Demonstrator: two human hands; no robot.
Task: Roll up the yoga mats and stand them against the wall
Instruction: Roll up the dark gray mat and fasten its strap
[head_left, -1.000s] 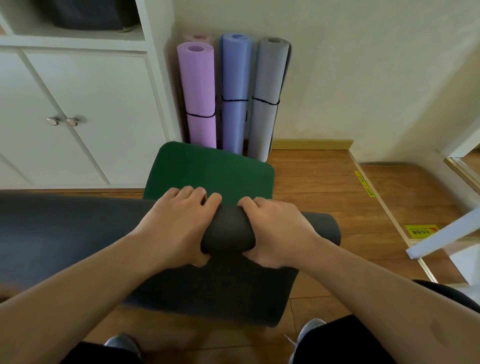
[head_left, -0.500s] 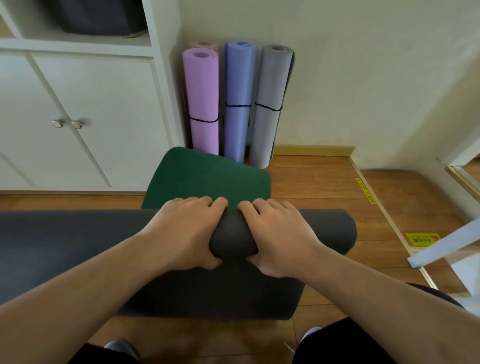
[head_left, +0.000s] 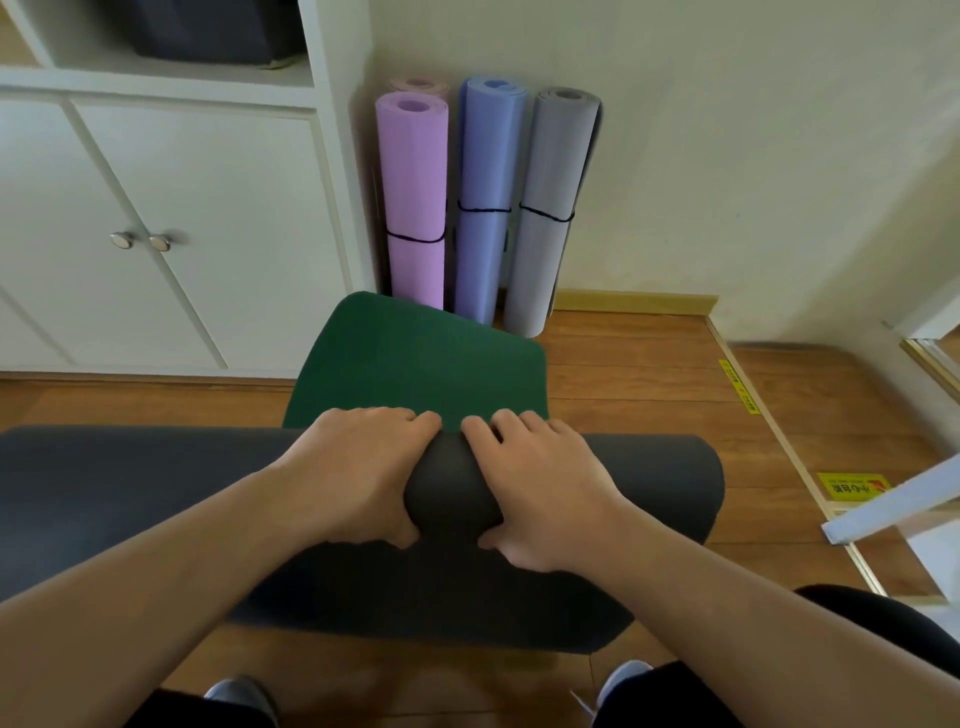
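Since half a second ago the dark grey foam mat roll (head_left: 649, 483) has advanced over the green mat (head_left: 415, 364) toward the wall. Left hand (head_left: 358, 473) and right hand (head_left: 540, 483) grip it from above, side by side — its long axis lying left-to-right on the floor.

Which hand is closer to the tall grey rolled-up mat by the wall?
Right. The right hand sits almost below the grey rolled foam mat; the left hand is farther off to its left.
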